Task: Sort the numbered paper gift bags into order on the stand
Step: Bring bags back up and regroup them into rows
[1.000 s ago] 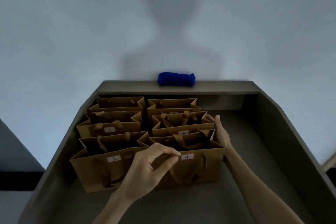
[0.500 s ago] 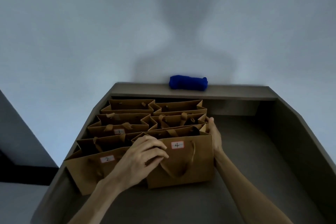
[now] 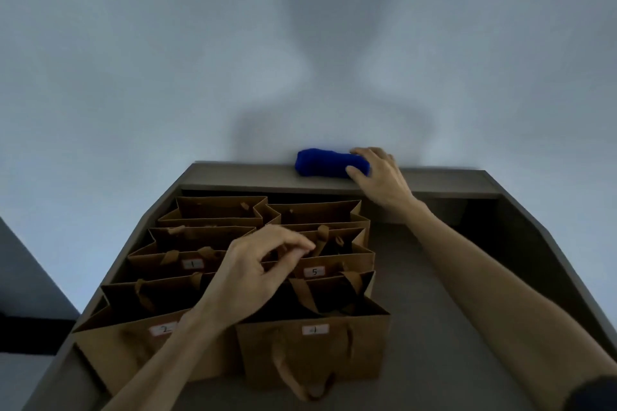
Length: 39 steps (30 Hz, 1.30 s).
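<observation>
Several brown paper gift bags stand in two columns on the grey stand (image 3: 434, 327). The front row holds bag 2 (image 3: 140, 344) on the left and bag 4 (image 3: 314, 354) on the right. Behind them are bag 1 (image 3: 187, 260) and bag 5 (image 3: 337, 264); the two rear bags hide their labels. My left hand (image 3: 263, 270) hovers over the middle of the bags, fingers curled, thumb and fingertips close together, holding nothing I can see. My right hand (image 3: 380, 177) reaches to the back ledge and grips the right end of a rolled blue cloth (image 3: 324, 162).
The stand has raised side walls and a back ledge (image 3: 233, 173) against a plain white wall. The stand's floor to the right of the bags is bare grey surface.
My right hand left the side of bag 4 and reached back to the blue cloth on the ledge. My left hand lifted from bag 4's front to above the bags.
</observation>
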Each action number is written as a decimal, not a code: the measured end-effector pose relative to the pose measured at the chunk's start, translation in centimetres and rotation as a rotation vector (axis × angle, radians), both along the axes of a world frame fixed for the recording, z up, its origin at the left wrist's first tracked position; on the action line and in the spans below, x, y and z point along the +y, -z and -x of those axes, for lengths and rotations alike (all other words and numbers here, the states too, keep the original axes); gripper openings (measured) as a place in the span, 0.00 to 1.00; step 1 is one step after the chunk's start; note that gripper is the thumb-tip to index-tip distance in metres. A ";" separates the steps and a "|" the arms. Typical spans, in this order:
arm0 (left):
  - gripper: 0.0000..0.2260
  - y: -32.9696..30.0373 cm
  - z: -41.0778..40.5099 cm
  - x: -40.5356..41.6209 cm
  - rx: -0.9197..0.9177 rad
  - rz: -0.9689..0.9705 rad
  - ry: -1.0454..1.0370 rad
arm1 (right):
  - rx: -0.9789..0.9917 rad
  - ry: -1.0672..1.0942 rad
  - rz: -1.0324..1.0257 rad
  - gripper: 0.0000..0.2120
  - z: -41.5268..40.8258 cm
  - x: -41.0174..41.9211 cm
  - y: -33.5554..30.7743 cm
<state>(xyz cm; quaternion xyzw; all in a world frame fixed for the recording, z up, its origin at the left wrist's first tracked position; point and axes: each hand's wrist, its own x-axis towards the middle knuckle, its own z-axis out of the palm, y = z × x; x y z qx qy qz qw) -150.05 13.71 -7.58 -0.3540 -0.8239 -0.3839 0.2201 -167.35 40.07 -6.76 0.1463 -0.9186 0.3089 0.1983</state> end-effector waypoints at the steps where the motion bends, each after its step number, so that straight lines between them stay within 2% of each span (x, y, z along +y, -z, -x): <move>1: 0.09 -0.4 0.8 0.5 -0.013 -0.004 -0.026 | -0.020 -0.019 -0.079 0.24 1.0 -0.4 -0.4; 7: 0.09 -2.5 7.1 2.1 -0.158 0.019 -0.156 | -0.129 0.010 -0.387 0.32 5.6 -2.6 -0.9; 9: 0.08 -3.0 8.8 2.2 -0.204 0.032 -0.193 | -0.153 0.025 -0.464 0.32 6.3 -2.4 -0.9; 12: 0.09 -3.4 10.8 2.5 -0.247 0.059 -0.262 | -0.202 0.004 -0.469 0.28 6.5 -2.0 -1.1; 15: 0.14 -3.7 12.2 2.8 -0.241 0.086 -0.318 | -0.166 -0.054 -0.404 0.22 5.4 -2.1 -1.9; 18: 0.24 -4.1 12.5 3.3 -0.254 0.116 -0.336 | -0.105 -0.113 -0.349 0.20 2.6 -1.6 -3.2; 22: 0.35 -4.5 11.2 4.7 -0.192 0.144 -0.238 | 0.008 -0.142 -0.245 0.20 -3.4 -0.2 -4.9; 28: 0.24 -5.3 5.6 7.3 0.002 0.036 0.010 | 0.034 -0.157 0.017 0.18 -14.9 3.7 -4.8; 34: 0.28 -3.3 -1.2 11.1 -0.092 0.097 0.273 | -0.219 -0.145 0.395 0.19 -26.7 7.0 -0.5; 39: 0.29 3.2 -6.0 11.9 -0.123 0.207 0.381 | -0.290 0.014 0.496 0.11 -33.7 9.6 4.9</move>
